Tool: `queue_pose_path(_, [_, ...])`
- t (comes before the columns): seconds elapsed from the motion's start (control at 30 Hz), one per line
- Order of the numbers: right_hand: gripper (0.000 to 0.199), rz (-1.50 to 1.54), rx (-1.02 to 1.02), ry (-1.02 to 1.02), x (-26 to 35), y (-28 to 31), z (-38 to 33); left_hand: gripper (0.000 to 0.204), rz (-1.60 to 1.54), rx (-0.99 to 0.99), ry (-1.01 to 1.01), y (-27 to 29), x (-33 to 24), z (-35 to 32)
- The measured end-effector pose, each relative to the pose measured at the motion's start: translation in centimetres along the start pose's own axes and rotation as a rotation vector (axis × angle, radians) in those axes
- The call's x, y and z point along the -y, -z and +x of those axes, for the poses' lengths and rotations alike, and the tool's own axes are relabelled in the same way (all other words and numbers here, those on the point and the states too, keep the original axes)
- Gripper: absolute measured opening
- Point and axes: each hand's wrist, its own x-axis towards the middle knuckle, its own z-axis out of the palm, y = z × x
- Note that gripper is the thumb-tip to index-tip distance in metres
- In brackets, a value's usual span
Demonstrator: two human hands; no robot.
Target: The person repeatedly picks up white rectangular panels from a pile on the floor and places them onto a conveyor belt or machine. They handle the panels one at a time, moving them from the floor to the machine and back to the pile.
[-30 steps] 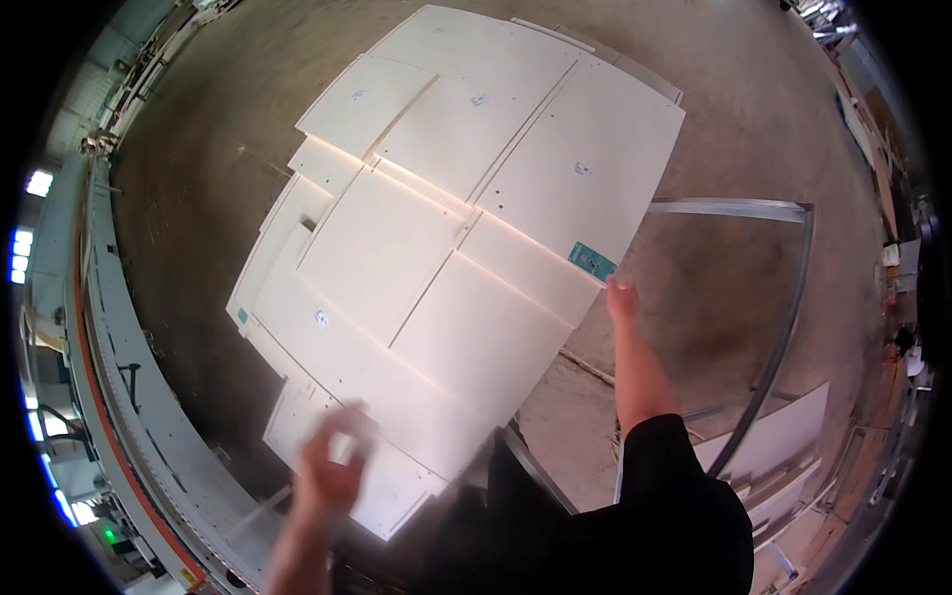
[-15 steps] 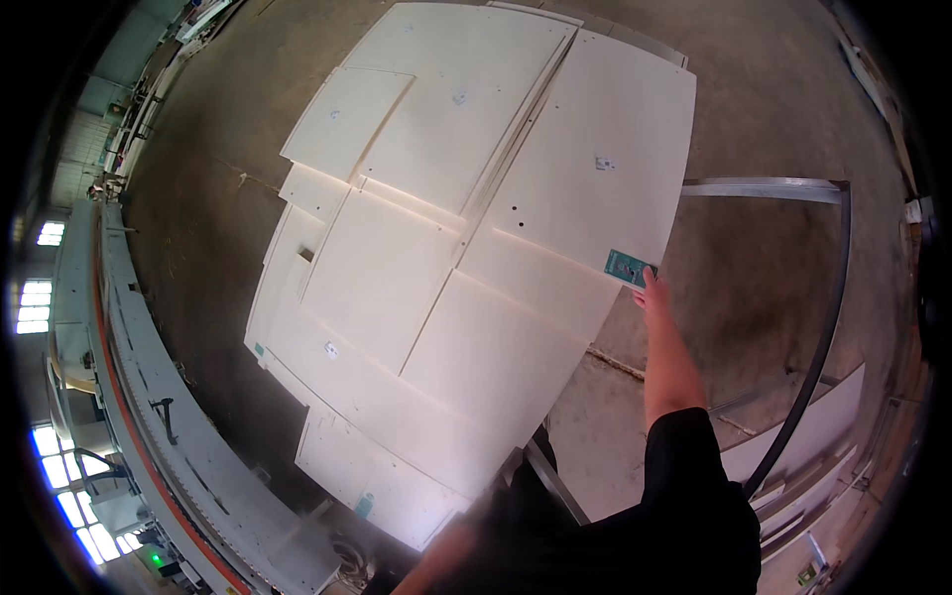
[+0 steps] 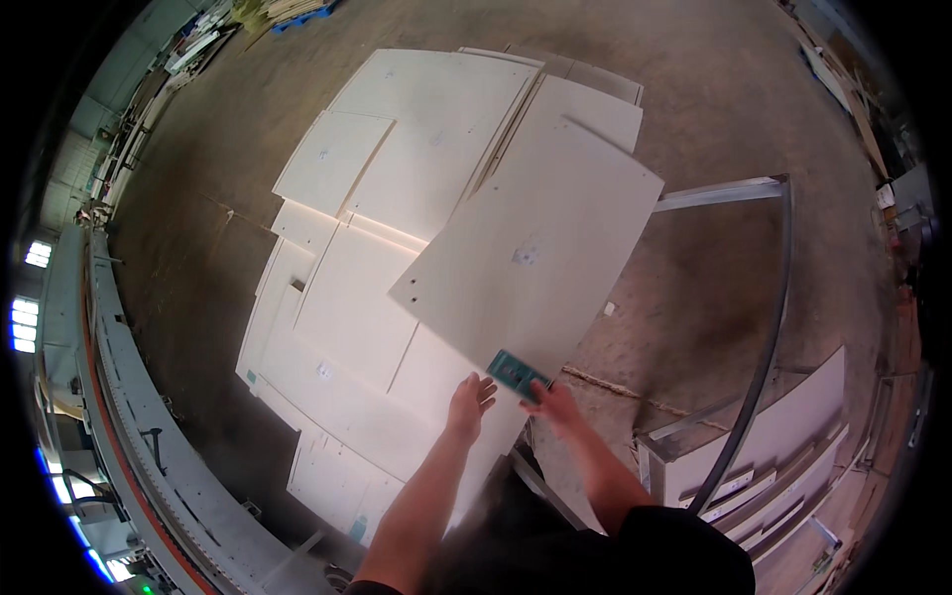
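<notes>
A large white panel (image 3: 555, 208) lies slanted across a layered pile of similar white panels (image 3: 362, 288). It carries a small printed label (image 3: 526, 253) and two dark holes near its left corner. By its near corner is a green rectangular label (image 3: 511, 371). My right hand (image 3: 555, 405) is closed at that corner, with fingers around the edge beside the green label. Just left of it, my left hand (image 3: 470, 405) is held out with fingers apart, close to the panel's near edge. Whether its fingertips touch the panel, I cannot tell.
To the right stands a metal frame (image 3: 719, 195) with a dark curved bar (image 3: 769, 347). More white boards (image 3: 773, 426) lean at the lower right. A long machine bed (image 3: 129, 426) runs along the left. A blue pallet (image 3: 302, 17) lies far off on the concrete floor.
The panel in my right hand has come nearer and leftward, turning so it lies slanted over the pile. My left hand has risen from the lower edge to beside its near edge.
</notes>
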Motion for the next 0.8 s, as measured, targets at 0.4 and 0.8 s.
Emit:
queue_pose_path(0.4, [0.047,0.149,-0.176,-0.141,-3.8,7.8,1.3,0.025,-0.126,-0.416,-0.062,14.4,8.8,-16.4])
queue_pose_path(0.8, [0.043,0.139,-0.222,-0.133,-13.4,5.4,-1.5,0.036,-0.428,-1.191,-0.382,30.6,20.3,-40.9])
